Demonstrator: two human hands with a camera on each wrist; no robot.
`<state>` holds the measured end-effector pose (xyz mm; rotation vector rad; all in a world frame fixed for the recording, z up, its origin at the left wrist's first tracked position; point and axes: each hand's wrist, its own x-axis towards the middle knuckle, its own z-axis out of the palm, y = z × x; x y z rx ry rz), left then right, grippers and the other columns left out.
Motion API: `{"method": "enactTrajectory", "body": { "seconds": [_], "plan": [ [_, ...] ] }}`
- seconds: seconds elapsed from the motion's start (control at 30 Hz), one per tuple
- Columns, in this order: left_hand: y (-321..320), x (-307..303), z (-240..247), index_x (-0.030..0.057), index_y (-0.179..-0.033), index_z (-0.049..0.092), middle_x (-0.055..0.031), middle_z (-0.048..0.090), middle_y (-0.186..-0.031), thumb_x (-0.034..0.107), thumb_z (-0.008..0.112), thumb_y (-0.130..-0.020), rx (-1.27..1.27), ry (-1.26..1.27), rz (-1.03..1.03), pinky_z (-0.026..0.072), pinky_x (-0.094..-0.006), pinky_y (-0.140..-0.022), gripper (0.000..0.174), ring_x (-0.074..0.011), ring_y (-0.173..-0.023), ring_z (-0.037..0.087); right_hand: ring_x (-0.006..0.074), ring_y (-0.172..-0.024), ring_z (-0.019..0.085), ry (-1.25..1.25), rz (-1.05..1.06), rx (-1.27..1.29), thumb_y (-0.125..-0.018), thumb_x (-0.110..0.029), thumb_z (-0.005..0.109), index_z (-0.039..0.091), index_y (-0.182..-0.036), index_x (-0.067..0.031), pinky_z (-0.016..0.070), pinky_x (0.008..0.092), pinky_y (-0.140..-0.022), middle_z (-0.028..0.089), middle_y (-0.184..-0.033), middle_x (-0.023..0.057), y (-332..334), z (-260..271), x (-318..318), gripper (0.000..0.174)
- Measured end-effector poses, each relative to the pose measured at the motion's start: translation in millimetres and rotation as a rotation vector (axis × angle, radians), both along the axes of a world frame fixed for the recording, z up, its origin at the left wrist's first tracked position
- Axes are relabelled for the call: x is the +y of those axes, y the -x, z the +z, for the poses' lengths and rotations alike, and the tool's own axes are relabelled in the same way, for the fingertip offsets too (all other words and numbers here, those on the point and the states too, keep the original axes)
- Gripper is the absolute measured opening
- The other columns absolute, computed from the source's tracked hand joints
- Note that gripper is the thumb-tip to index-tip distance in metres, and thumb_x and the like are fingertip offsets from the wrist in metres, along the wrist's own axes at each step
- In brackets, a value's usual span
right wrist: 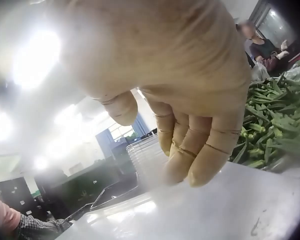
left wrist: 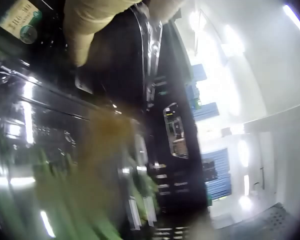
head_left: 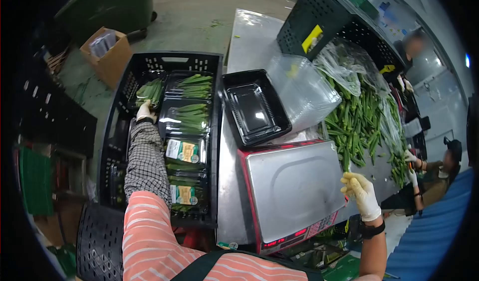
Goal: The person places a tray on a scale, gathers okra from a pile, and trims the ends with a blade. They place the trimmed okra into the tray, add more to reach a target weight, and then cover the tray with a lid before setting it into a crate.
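Note:
In the head view, the gloved left hand (head_left: 145, 111) grips the near end of an okra pack (head_left: 149, 91) in the back left corner of a black crate (head_left: 219, 131). Its fingertips are partly hidden; the left wrist view shows the left hand (left wrist: 92, 25) at the top, with blur below it. Labelled okra packs (head_left: 182, 150) fill the crate's right column. The gloved right hand (head_left: 363, 197) hovers by the right edge of the scale (head_left: 294, 191), fingers loosely bent and holding nothing, as the right wrist view of the right hand (right wrist: 175, 90) also shows.
Right of the crate lie an empty black tray (head_left: 257, 109) and stacked clear lids (head_left: 304, 94). Loose okra (head_left: 357, 124) spills from a tipped dark crate (head_left: 314, 26). Other people are at the right. A cardboard box (head_left: 107, 59) stands beyond the crate.

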<state>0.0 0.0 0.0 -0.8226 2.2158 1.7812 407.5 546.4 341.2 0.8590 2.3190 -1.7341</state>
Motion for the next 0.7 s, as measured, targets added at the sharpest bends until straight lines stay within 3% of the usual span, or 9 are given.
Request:
{"method": "enactTrajectory", "body": {
  "seconds": [0.03,0.1,0.23,0.3,0.37,0.43,0.57,0.63,0.7],
  "plan": [
    [7,-6,-18,0.008,-0.114,0.049,-0.0153,0.053,-0.118,0.027,0.058,-0.085,-0.054,-0.697,0.377,0.0385,-0.0476,-0.095,0.036,-0.0317,-0.111,0.048,0.0162,-0.081,0.058,-0.105,0.049,0.04,-0.088,-0.025,0.056,0.054,-0.114,-0.0029,0.0464,0.0266,-0.073,0.061,-0.097,0.0082,5,8,-10,0.034],
    [35,5,-59,0.0033,-0.115,0.048,-0.0159,0.052,-0.114,0.029,0.054,-0.087,-0.002,-0.724,0.281,0.0383,-0.0418,-0.09,0.039,-0.0294,-0.109,0.047,0.015,-0.08,0.057,-0.378,0.168,0.156,-0.088,-0.013,0.053,0.055,-0.109,0.0006,0.0453,0.0253,-0.072,0.061,-0.095,0.0085,43,14,-14,0.025],
    [-3,8,5,0.0016,-0.104,0.051,-0.0189,0.057,-0.102,0.035,0.06,-0.083,-0.215,-0.471,0.257,0.0485,-0.0427,-0.076,0.04,-0.0326,-0.089,0.058,0.0198,-0.089,0.056,-0.688,0.373,0.387,-0.081,-0.004,0.056,0.056,-0.106,0.0019,0.0444,0.028,-0.079,0.058,-0.099,0.0123,102,16,-49,0.025],
    [-14,5,30,0.0002,-0.099,0.055,-0.0119,0.054,-0.078,0.036,0.065,-0.078,-0.111,-0.152,0.339,0.0377,-0.0346,-0.044,0.042,-0.022,-0.057,0.053,0.0284,-0.096,0.054,-1.053,0.651,0.619,-0.077,-0.006,0.06,0.055,-0.108,0.0002,0.0442,0.0355,-0.083,0.056,-0.105,0.0156,145,7,-66,0.032],
    [-11,-4,36,0.0038,-0.088,0.057,-0.0068,0.051,-0.068,0.033,0.064,-0.078,0.049,-0.195,0.396,0.0329,-0.0285,-0.041,0.032,-0.0173,-0.05,0.046,0.0326,-0.099,0.052,-1.209,0.716,0.713,-0.076,-0.008,0.061,0.053,-0.11,-0.0009,0.0429,0.0397,-0.084,0.055,-0.108,0.0173,178,-5,-62,0.036],
    [-19,-17,70,0.0043,-0.089,0.057,-0.005,0.051,-0.07,0.03,0.063,-0.079,0.158,-0.325,0.295,0.0333,-0.0294,-0.042,0.028,-0.0171,-0.05,0.045,0.0333,-0.098,0.053,-1.398,0.603,0.709,-0.075,-0.01,0.06,0.053,-0.109,-0.0015,0.0424,0.04,-0.085,0.055,-0.108,0.0178,198,-8,-62,0.036],
    [-76,-3,183,0.001,-0.119,0.05,-0.016,0.055,-0.116,0.031,0.058,-0.085,0.382,-0.292,0.122,0.0443,-0.0333,-0.084,0.045,-0.0227,-0.099,0.056,0.0335,-0.086,0.058,-1.035,1.012,0.589,-0.077,-0.015,0.055,0.058,-0.099,-0.0011,0.0462,0.042,-0.077,0.061,-0.086,0.0182,193,-25,-113,0.026],
    [-99,-1,208,0.001,-0.118,0.05,-0.0158,0.056,-0.114,0.029,0.054,-0.088,0.491,-0.365,0.047,0.0446,-0.0321,-0.083,0.041,-0.0218,-0.097,0.057,0.0324,-0.083,0.061,-1.082,1.216,0.23,-0.078,-0.014,0.05,0.062,-0.094,-0.0036,0.0471,0.0413,-0.077,0.062,-0.086,0.0171,192,-67,-121,0.022],
    [-126,1,233,0.0008,-0.119,0.05,-0.0138,0.057,-0.112,0.025,0.051,-0.09,0.543,-0.419,-0.074,0.0456,-0.0286,-0.079,0.038,-0.0197,-0.094,0.058,0.0303,-0.083,0.063,-1.256,1.19,0.307,-0.074,-0.009,0.049,0.065,-0.088,-0.0058,0.0494,0.0393,-0.073,0.064,-0.086,0.0159,195,-77,-128,0.021]
  ]
}}
